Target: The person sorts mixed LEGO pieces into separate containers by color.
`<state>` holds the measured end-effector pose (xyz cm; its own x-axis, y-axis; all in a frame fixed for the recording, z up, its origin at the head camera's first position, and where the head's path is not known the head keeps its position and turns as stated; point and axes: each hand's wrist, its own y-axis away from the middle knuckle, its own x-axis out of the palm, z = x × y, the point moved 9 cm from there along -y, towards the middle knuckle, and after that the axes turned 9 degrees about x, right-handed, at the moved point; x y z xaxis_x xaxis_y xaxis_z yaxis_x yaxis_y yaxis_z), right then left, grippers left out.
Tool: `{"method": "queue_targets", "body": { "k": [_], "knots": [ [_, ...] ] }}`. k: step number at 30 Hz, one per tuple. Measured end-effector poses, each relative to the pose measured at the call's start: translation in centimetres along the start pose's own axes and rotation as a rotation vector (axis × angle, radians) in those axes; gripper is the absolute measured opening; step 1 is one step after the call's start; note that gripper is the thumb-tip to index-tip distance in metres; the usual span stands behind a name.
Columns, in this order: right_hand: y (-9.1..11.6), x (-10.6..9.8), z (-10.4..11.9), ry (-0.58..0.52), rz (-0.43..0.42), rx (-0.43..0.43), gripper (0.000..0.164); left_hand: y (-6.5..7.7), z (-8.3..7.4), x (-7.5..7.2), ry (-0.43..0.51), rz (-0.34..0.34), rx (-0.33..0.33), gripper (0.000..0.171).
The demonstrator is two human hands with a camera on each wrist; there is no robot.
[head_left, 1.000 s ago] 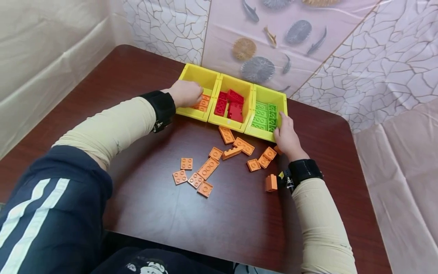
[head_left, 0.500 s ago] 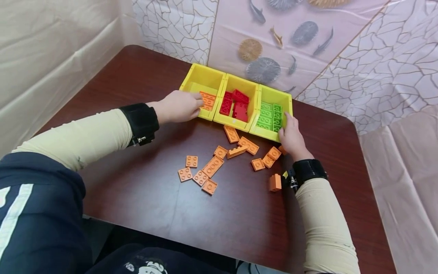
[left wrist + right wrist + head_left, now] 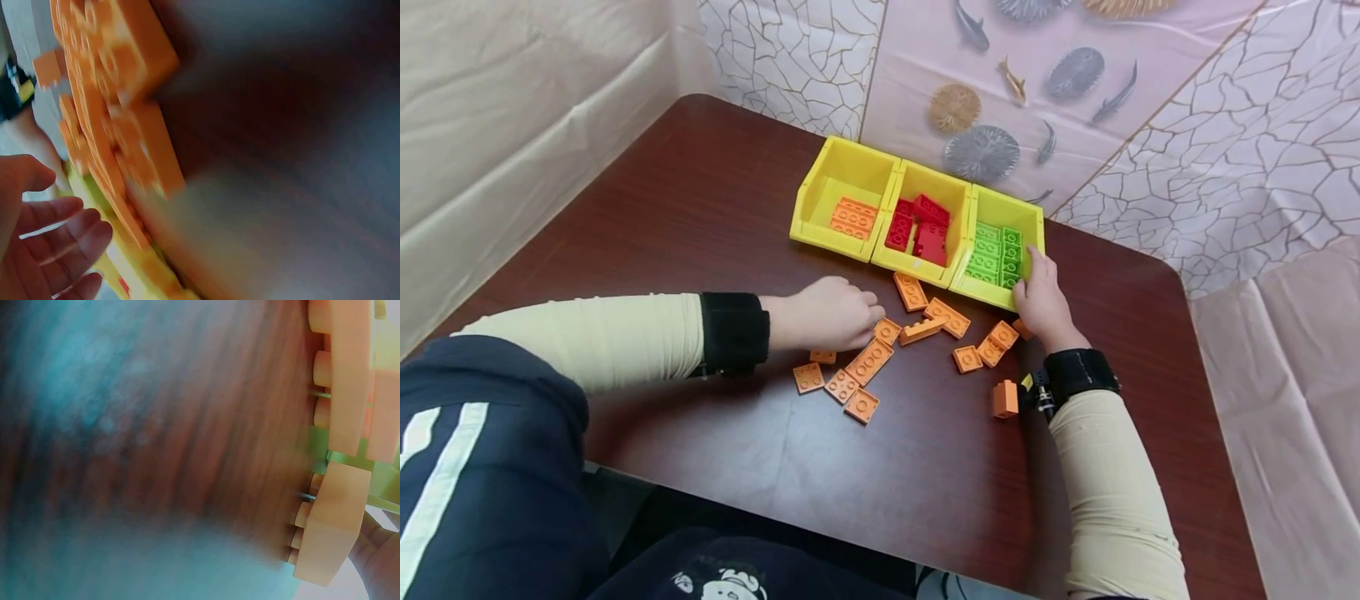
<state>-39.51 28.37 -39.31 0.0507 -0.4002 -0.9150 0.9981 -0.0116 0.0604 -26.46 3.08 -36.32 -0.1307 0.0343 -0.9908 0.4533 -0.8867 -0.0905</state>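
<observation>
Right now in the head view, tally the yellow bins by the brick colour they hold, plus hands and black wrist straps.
Left bin, holding orange bricks: 1
Middle bin, holding red bricks: 1
Right bin, holding green bricks: 1
Left hand and right hand: 2
Black wrist straps: 2
Total: 7

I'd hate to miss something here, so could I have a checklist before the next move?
1. Left hand free: ok, nothing in its fingers.
2. Right hand on right bin: ok, gripping its edge.
3. Room in left bin: ok, orange bricks cover only part of its floor.
4. Bin colours separate: ok, red bricks middle, green bricks right.
5. Table cleared: not ok, loose bricks lie there.
6. Loose-brick count: cannot tell, some partly hidden.
</observation>
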Motion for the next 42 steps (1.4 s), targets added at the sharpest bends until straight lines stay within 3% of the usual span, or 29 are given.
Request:
{"method": "queue_targets", "body": {
  "k": [7,17,27,34,38,42],
  "knots": [
    [0.1,0.0,-0.3,-0.005,-0.001,0.0,0.06,-1.2,-2.0,1.6,-0.012,0.111,-0.022,0.038],
    [-0.1,0.0,-0.1,-0.009,-0.006,-0.008,0.059,-1.6,-2.6,3.3,0.0,0.212,-0.079,0.046],
    [0.0,0.0,0.1,-0.022,-0.014,-0.015,0.059,-1.5,-2.4,2.8,0.073,0.137,-0.079,0.035],
    [0.0,-0.1,0.1,-0.024,-0.013,-0.015,0.059,-1.1,-1.6,1.4,0.094,0.059,-0.054,0.027],
    [0.0,-0.1,0.1,-0.023,-0.008,-0.011,0.059,-0.8,-0.5,0.3,0.071,-0.009,-0.048,0.022],
    [-0.1,0.0,0.0,-0.018,-0.007,-0.008,0.059,-0.5,1.5,-0.7,0.041,-0.059,-0.072,0.018]
  ]
}}
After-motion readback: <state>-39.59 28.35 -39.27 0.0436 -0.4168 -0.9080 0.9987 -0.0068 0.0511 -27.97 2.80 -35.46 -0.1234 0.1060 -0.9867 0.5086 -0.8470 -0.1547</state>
